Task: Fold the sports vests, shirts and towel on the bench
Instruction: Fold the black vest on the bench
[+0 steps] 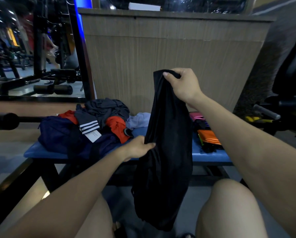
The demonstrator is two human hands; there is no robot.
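Observation:
A black garment hangs bunched and lengthwise in front of the blue bench. My right hand grips its top end, raised above the bench. My left hand pinches its left edge about halfway down. On the left half of the bench lies a heap of unfolded clothes: a navy piece, a grey shirt, an orange piece, a dark piece with white stripes and a pale blue cloth. A stack of folded items, pink and orange on top, sits at the right end.
A wood-panelled counter stands directly behind the bench. A mirror with gym machines reflected is at the left, and a black bar juts in from the left. A dark seat and metal handle are at the right. My knees are below the bench.

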